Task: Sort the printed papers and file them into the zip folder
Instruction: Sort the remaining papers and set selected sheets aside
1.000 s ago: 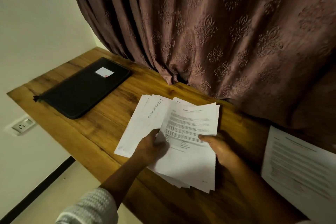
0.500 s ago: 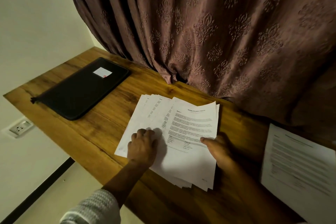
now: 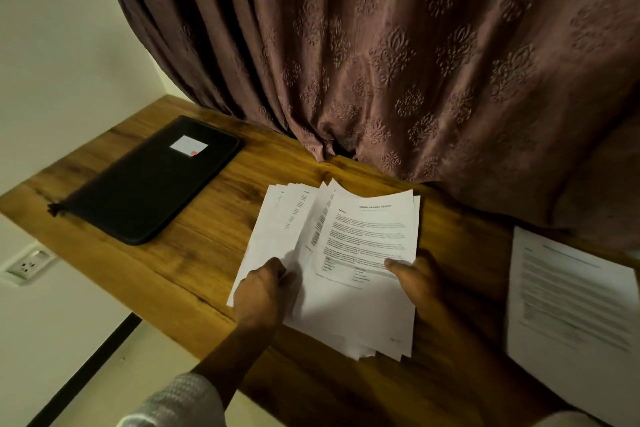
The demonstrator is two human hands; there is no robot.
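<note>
While the printed papers (image 3: pixel 284 229) lie fanned on the wooden table (image 3: pixel 194 263) near its front edge, both hands are on them: the left hand (image 3: pixel 261 291) sits at the stack's left side, knuckles up, fingers curled onto the sheets and gripping the spread-out lower pages, tho how many it holds can't be told; the right hand (image 3: pixel 417 282) is at the stack's right edge w/ thumb laid across the top sheet (image 3: pixel 374 229) and the other fingers tucked underneath, so it pinches the pile. Top sheet has a heading, blocks of text & a small grid near the bottom, too blurred to read. Pages beneath spread to the left, showing columns of print. The zip folder (image 3: pixel 152 184), black, lies flat & closed at the table's far left, well apart from the papers, w/ a white label (image 3: pixel 188 146) on its cover. One more printed sheet (image 3: pixel 571 305) lies alone at the table's right end, apart from the stack. Behind: a brown patterned curtain (image 3: pixel 381 62) hangs down to the tabletop; a wall socket (image 3: pixel 29 265) sits below the table at left; a pale knit sleeve (image 3: pixel 176 402) covers the left forearm
</note>
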